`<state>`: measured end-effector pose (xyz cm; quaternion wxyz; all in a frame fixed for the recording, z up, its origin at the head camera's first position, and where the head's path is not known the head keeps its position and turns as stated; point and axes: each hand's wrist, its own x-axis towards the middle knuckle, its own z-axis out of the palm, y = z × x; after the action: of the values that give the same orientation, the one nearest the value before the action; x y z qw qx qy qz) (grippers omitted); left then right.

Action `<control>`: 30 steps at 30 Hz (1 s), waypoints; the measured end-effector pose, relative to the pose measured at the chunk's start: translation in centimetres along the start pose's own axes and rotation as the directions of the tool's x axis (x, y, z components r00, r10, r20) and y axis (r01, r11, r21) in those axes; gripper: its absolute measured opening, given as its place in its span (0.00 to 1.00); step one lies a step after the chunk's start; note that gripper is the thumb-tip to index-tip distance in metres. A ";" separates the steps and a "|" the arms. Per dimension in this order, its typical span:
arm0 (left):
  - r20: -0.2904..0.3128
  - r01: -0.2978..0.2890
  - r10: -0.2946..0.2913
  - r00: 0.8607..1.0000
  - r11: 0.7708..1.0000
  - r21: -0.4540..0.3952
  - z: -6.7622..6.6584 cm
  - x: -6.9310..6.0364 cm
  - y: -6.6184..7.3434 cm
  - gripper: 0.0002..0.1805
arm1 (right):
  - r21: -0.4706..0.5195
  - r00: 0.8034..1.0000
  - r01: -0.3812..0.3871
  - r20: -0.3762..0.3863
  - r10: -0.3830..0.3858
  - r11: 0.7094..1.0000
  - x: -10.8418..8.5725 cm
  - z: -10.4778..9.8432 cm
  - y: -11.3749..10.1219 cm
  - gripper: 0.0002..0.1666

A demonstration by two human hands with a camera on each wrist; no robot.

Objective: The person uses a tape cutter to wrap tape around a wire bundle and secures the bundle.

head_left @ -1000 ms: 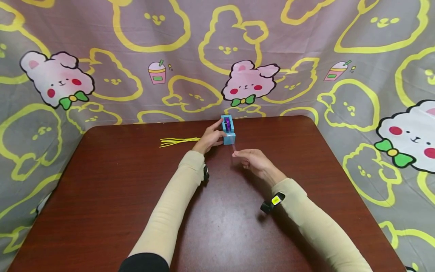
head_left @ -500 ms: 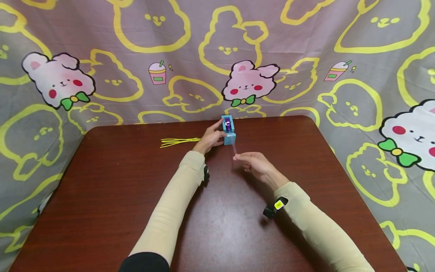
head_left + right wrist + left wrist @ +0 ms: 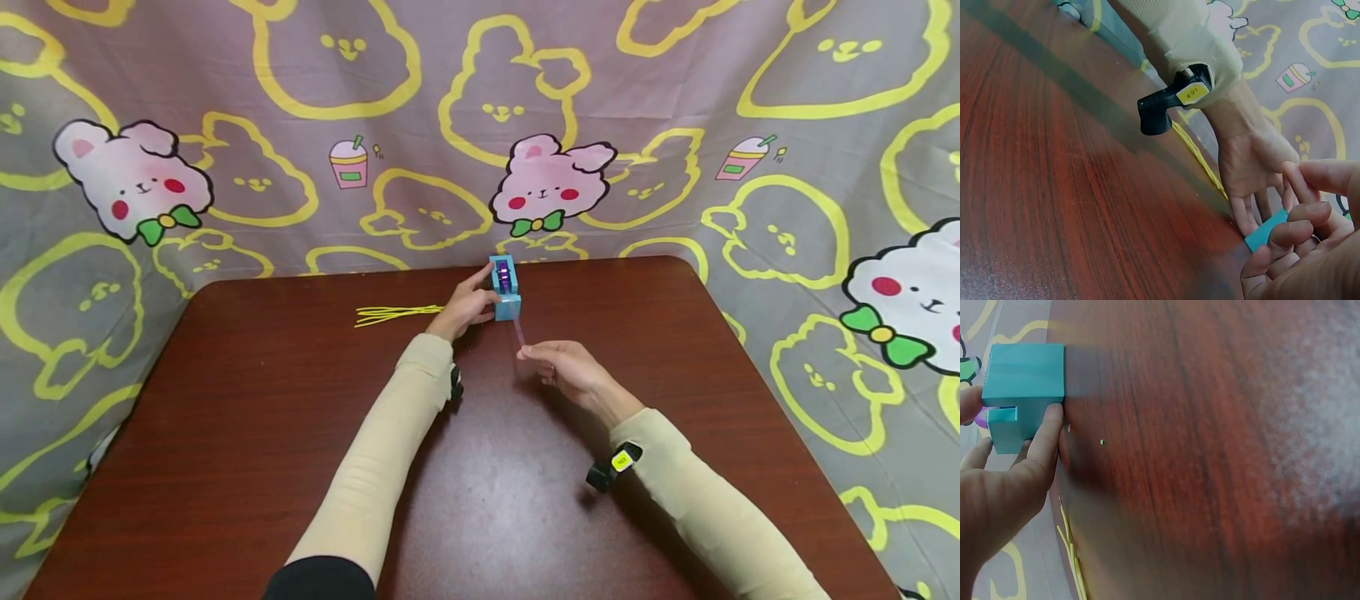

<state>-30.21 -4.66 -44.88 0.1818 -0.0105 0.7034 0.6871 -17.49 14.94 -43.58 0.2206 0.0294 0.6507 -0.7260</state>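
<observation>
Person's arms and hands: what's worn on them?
Left hand and right hand bare. Left sleeve and right sleeve beige; black fabric above the left one. Left wrist device and right wrist device black, each with a dark-lettered yellow label.

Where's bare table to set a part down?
Free: table left of the left sleeve, nearer than the yellow strands; right of the right sleeve; between both sleeves. Crowded: around the tape dispenser, with left hand, tape strip and right hand.
</observation>
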 end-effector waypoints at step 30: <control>-0.008 -0.016 0.016 1.000 1.000 0.005 0.2 -0.3 -0.1 0.42 | -0.012 1.000 0.002 0.015 -0.002 1.000 -1.8 0.0 0.2 0.10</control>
<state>-29.88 -4.54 -44.85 0.1733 -0.0070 0.7059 0.6868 -15.77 15.41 -43.14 0.2250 0.0217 0.6533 -0.7226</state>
